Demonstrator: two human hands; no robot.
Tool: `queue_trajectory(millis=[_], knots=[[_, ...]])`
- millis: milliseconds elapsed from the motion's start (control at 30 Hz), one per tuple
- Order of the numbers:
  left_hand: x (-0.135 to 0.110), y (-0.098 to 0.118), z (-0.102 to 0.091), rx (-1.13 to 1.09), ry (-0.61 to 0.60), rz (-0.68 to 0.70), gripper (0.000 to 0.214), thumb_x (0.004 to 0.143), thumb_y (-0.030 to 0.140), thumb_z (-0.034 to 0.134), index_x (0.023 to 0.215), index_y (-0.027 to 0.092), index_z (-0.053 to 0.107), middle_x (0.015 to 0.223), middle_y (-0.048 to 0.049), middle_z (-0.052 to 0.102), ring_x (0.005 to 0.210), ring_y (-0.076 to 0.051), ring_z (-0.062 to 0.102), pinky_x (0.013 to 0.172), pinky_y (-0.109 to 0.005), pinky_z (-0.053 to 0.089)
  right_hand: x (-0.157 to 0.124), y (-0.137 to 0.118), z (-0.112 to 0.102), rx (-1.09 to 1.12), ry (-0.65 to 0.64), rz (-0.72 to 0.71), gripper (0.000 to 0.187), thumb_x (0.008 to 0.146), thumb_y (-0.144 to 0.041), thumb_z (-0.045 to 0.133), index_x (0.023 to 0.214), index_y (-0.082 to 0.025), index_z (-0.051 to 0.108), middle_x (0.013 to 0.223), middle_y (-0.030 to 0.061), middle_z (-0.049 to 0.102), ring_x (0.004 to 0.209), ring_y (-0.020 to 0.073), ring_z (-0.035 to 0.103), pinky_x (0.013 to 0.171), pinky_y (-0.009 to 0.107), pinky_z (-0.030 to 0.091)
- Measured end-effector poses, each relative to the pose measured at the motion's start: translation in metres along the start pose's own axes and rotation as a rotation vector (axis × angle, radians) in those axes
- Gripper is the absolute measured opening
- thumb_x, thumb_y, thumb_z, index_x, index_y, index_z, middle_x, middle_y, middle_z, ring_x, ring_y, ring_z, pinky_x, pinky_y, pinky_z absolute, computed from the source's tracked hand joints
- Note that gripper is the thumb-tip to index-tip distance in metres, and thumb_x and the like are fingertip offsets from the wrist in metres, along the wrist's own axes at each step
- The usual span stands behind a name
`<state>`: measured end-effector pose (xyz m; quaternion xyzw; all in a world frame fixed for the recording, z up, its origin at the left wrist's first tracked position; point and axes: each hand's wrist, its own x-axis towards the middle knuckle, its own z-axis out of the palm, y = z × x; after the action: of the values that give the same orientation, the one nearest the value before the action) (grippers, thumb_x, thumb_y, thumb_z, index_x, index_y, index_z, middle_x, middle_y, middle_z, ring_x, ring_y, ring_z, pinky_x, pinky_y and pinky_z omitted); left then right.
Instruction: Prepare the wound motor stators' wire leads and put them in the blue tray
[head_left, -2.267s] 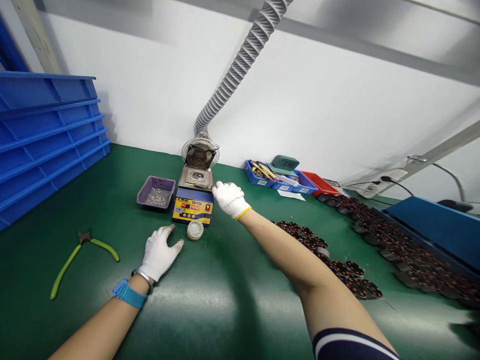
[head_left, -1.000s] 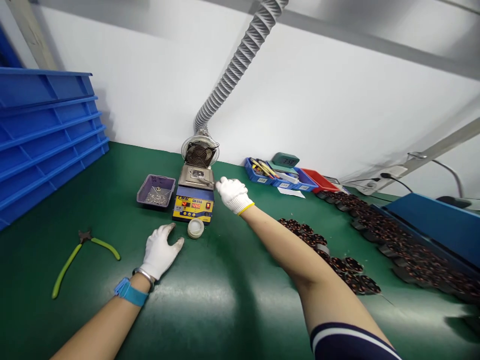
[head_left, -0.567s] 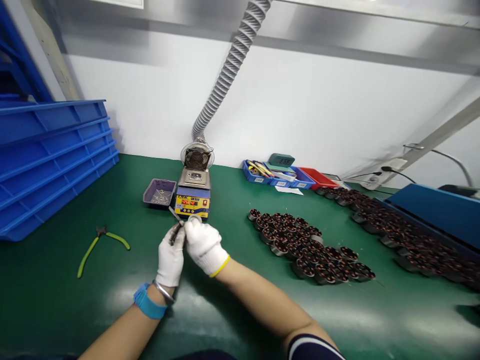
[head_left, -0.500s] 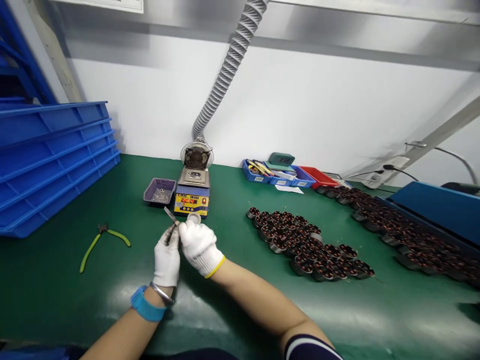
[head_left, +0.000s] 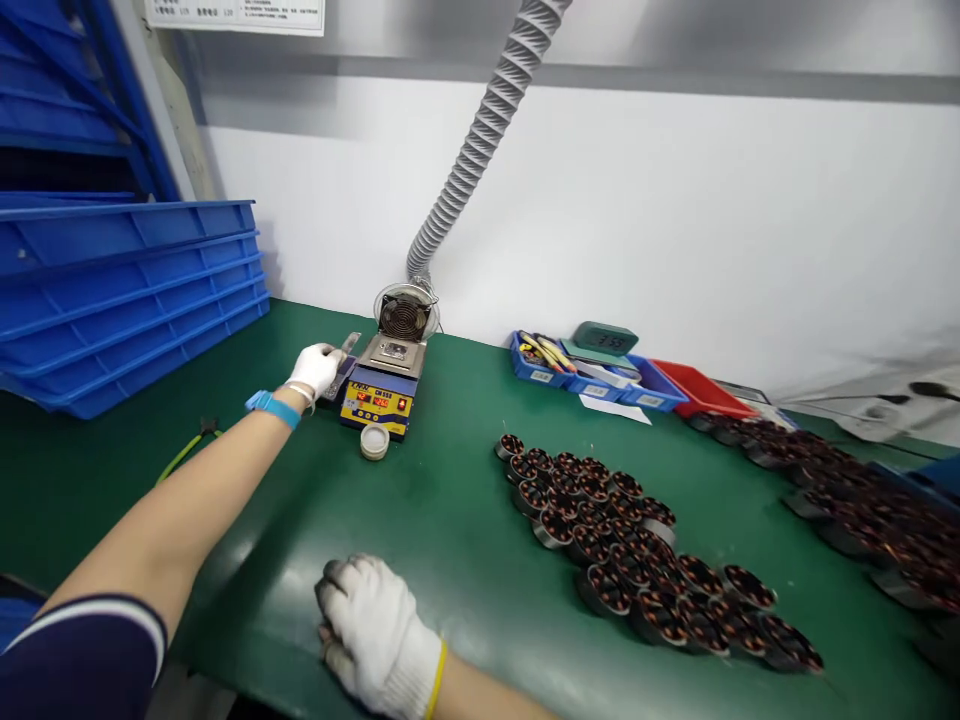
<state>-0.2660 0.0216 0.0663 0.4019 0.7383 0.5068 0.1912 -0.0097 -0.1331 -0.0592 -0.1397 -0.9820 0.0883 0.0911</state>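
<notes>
My gloved left hand (head_left: 315,369) reaches out over the small purple tray (head_left: 339,384), closed on a flat metal blade (head_left: 350,343) that points up and away. Right beside it stands the solder pot (head_left: 381,385), with a yellow front panel and red digits. A small round tin (head_left: 374,441) sits just in front of the pot. Low in the view, my gloved right hand (head_left: 375,630) is over the near part of the bench, its dark-tipped fingers curled in. Whatever those fingers may hold is hidden.
Several copper-wound rings (head_left: 592,545) stand grouped on the green bench, with more rings (head_left: 862,510) farther right. Stacked blue crates (head_left: 135,300) line the left. Blue trays (head_left: 540,372) and a red tray (head_left: 697,388) sit along the wall. Green-handled cutters (head_left: 180,457) lie partly behind the left arm.
My hands were together in front of the solder pot. The left has gone forward to the purple tray with the blade; the right has drawn back toward me. The view has shifted.
</notes>
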Motion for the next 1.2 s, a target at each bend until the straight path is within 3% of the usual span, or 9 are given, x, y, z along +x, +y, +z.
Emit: queue_trajectory(millis=[133, 333, 667, 967, 1200], knots=[[0.045, 0.001, 0.031, 0.182, -0.070, -0.014, 0.026, 0.094, 0.039, 0.064, 0.101, 0.013, 0.066, 0.101, -0.0057, 0.069, 0.093, -0.019, 0.066, 0.086, -0.040, 0.056, 0.004, 0.009, 0.016, 0.079, -0.088, 0.008, 0.033, 0.077, -0.048, 0.067, 0.093, -0.020, 0.061, 0.098, 0.0058, 0.064, 0.082, 0.0242, 0.058, 0.067, 0.035, 0.049], [0.070, -0.012, 0.055, 0.304, -0.058, 0.044, 0.030, 0.095, 0.040, 0.062, 0.109, 0.014, 0.066, 0.113, -0.0087, 0.068, 0.105, -0.022, 0.065, 0.095, -0.045, 0.054, 0.019, 0.019, 0.030, 0.072, -0.196, -0.042, 0.042, 0.072, -0.055, 0.074, 0.094, -0.021, 0.063, 0.099, 0.0045, 0.065, 0.080, 0.0242, 0.058, 0.063, 0.035, 0.051], [0.069, -0.026, 0.061, 0.341, -0.089, 0.144, 0.030, 0.096, 0.042, 0.059, 0.102, 0.013, 0.066, 0.102, -0.0067, 0.069, 0.095, -0.020, 0.067, 0.090, -0.042, 0.055, 0.017, 0.033, 0.076, 0.061, -0.061, -0.092, 0.056, 0.061, -0.065, 0.079, 0.093, -0.022, 0.062, 0.098, 0.0036, 0.064, 0.079, 0.0223, 0.057, 0.055, 0.030, 0.046], [0.072, -0.024, 0.069, 0.354, -0.096, 0.152, 0.029, 0.096, 0.040, 0.060, 0.106, 0.014, 0.066, 0.105, -0.0072, 0.069, 0.097, -0.020, 0.066, 0.089, -0.042, 0.056, 0.016, 0.034, 0.065, 0.112, -0.044, -0.090, 0.044, 0.075, -0.060, 0.070, 0.091, -0.021, 0.061, 0.093, 0.0047, 0.060, 0.081, 0.0206, 0.051, 0.066, 0.030, 0.048], [0.070, -0.026, 0.074, 0.392, -0.115, 0.167, 0.030, 0.096, 0.041, 0.060, 0.107, 0.014, 0.065, 0.105, -0.0073, 0.068, 0.096, -0.020, 0.066, 0.089, -0.042, 0.056, 0.014, 0.032, 0.063, 0.089, -0.030, -0.076, 0.048, 0.072, -0.062, 0.072, 0.095, -0.021, 0.061, 0.096, 0.0053, 0.060, 0.082, 0.0213, 0.051, 0.066, 0.031, 0.049]])
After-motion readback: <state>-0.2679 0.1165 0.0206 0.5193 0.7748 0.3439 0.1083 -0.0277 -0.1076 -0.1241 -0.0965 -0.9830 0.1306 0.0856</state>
